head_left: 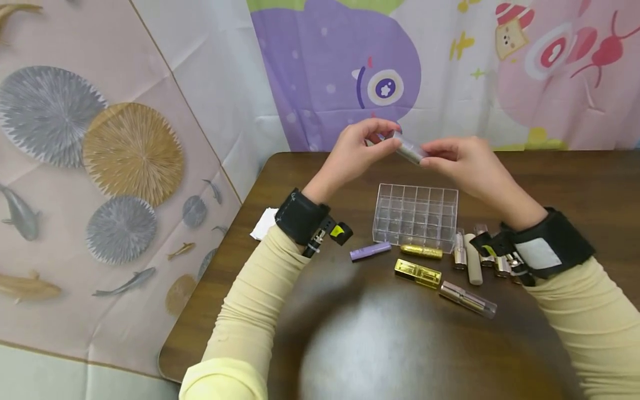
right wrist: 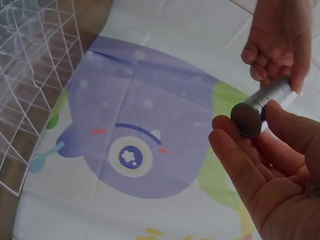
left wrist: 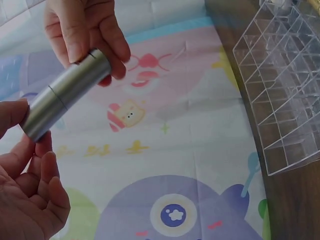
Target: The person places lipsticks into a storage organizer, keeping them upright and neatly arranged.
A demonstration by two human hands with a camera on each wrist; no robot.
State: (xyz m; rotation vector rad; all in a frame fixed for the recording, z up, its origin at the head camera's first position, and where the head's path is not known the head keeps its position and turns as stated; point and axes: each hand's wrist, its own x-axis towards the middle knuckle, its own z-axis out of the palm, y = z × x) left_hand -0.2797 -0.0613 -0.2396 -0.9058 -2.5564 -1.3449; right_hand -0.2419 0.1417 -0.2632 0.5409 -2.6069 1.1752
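A silver lipstick tube (head_left: 410,150) is held up in the air beyond the far side of the clear divided organizer (head_left: 417,187). My left hand (head_left: 357,145) pinches one end between thumb and fingers, while my right hand (head_left: 466,164) grips the other end. A thin seam circles the middle of the tube (left wrist: 59,97) in the left wrist view. From the right wrist, its round flat end (right wrist: 247,121) faces the camera. The organizer stands on the table below both hands, its square compartments facing up.
Nearer than the organizer lie a purple tube (head_left: 370,251), a gold bullet-shaped tube (head_left: 421,251), a gold square tube (head_left: 418,273) and a clear-capped lipstick (head_left: 468,299). Several more tubes, among them a cream one (head_left: 473,261), lie by the right wrist. White paper (head_left: 264,223) sits at left.
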